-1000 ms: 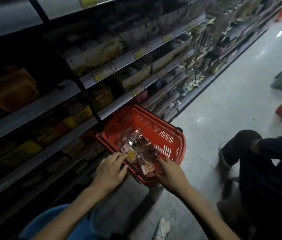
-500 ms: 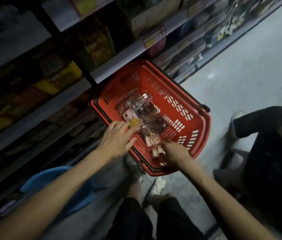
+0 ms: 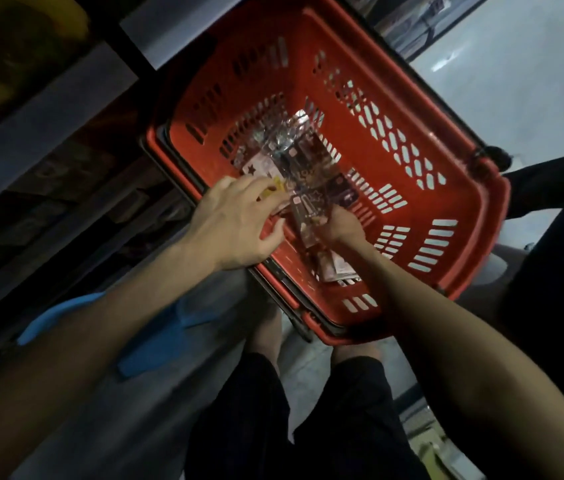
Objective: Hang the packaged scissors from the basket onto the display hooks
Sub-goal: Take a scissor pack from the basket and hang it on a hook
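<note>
Our right hand (image 3: 341,227) sat low inside the basket (image 3: 474,216), fingers curled round the near end of one packet (image 3: 308,216), though the fingertips themselves were hidden under the film. That packet's long axis ran away from us, from the hand toward the basket's far wall, and it lay partly over the rest of the packaged scissors (image 3: 291,150), a loose heap of clear sleeves on the basket floor just ahead of both hands. Our left hand (image 3: 235,223) reached over the near-left rim, fingers loosely spread and fairly straight, their tips resting on a yellow-tagged card (image 3: 275,190) at the heap's near edge, gripping nothing that we could see. We judged the right hand the readier to lift, since it had hold, while the left seemed only to steady the heap. Outward, dim shelves (image 3: 48,109) stood to our left, a blue thing (image 3: 66,317), perhaps a stool, lay under our left forearm, and another person's dark clothing (image 3: 557,237) showed beyond the right rim. No display hooks were in view, so we could not tell which way the carry would go.
</note>
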`<state>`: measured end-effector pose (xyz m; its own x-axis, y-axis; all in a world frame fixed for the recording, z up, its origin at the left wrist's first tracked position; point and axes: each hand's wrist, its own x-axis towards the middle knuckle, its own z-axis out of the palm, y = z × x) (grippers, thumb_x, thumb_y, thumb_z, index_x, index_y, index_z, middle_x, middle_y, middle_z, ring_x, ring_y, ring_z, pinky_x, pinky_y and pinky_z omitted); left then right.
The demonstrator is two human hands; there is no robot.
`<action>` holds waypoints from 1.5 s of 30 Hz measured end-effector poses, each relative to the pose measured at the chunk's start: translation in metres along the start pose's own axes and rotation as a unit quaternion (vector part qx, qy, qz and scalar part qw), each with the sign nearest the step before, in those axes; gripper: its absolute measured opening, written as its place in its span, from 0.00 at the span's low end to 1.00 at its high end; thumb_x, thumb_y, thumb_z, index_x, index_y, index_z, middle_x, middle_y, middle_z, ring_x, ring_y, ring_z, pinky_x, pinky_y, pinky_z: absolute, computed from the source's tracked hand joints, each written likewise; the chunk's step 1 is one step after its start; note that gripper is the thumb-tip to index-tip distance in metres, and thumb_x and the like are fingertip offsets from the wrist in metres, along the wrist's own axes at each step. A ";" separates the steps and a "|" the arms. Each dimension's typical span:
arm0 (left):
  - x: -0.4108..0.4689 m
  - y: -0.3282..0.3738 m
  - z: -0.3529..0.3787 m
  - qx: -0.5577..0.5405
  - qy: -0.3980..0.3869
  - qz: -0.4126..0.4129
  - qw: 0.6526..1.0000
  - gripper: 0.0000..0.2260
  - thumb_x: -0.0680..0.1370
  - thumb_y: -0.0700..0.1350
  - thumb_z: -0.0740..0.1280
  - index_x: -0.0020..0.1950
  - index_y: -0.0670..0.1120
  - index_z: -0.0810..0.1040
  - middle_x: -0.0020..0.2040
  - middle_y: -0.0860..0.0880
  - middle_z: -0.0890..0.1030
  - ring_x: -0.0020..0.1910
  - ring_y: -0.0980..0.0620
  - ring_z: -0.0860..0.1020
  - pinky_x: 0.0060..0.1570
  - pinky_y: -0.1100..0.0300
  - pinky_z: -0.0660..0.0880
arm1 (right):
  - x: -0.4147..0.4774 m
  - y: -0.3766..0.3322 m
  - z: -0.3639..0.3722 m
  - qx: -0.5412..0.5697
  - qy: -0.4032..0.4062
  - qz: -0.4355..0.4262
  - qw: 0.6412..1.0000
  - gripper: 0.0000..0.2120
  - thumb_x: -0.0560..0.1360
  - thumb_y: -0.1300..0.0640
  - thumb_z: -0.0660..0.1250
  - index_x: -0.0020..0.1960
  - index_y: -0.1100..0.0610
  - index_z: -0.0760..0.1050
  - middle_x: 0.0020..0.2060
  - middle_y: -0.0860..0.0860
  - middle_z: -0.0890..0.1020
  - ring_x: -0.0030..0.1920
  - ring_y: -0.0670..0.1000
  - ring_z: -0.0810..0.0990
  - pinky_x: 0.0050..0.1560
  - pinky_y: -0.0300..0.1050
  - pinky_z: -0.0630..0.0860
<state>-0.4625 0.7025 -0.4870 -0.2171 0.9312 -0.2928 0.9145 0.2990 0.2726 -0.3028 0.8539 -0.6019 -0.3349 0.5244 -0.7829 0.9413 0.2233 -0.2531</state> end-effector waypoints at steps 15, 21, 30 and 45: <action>0.003 0.003 0.001 -0.003 0.041 -0.017 0.999 0.24 0.80 0.57 0.57 0.72 0.51 0.78 0.69 0.49 0.80 0.67 0.47 0.77 0.64 0.48 0.71 | 0.033 0.015 0.039 0.163 0.094 0.040 0.981 0.30 0.77 0.63 0.70 0.74 0.52 0.62 0.47 0.45 0.77 0.45 0.48 0.78 0.46 0.40 0.73; 0.003 0.005 -0.004 -0.006 0.032 -0.022 0.999 0.24 0.79 0.56 0.58 0.71 0.52 0.79 0.71 0.48 0.78 0.67 0.47 0.77 0.63 0.49 0.71 | 0.027 0.009 0.014 0.099 0.064 0.018 0.993 0.11 0.75 0.50 0.74 0.56 0.51 0.81 0.50 0.50 0.86 0.52 0.53 0.83 0.53 0.46 0.78; 0.012 0.013 -0.019 -0.221 0.125 -0.129 0.958 0.38 0.77 0.64 0.69 0.82 0.50 0.62 0.79 0.48 0.64 0.69 0.45 0.77 0.64 0.46 0.80 | -0.054 -0.018 -0.063 0.495 -0.012 0.009 0.869 0.06 0.74 0.62 0.77 0.50 0.60 0.84 0.42 0.57 0.86 0.38 0.54 0.84 0.44 0.52 0.82; 0.023 0.008 -0.019 -0.446 0.137 -0.255 0.847 0.19 0.81 0.59 0.70 0.37 0.48 0.81 0.30 0.54 0.81 0.27 0.53 0.78 0.29 0.56 0.71 | -0.069 -0.021 -0.091 0.257 -0.070 -0.052 0.962 0.13 0.80 0.49 0.71 0.58 0.57 0.82 0.51 0.57 0.87 0.49 0.56 0.86 0.54 0.53 0.82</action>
<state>-0.4662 0.7304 -0.4741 -0.6884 0.6114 -0.3903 0.0839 0.6016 0.7944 -0.3034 0.8879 -0.4905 -0.4528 0.3975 -0.7981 0.8116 -0.1868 -0.5535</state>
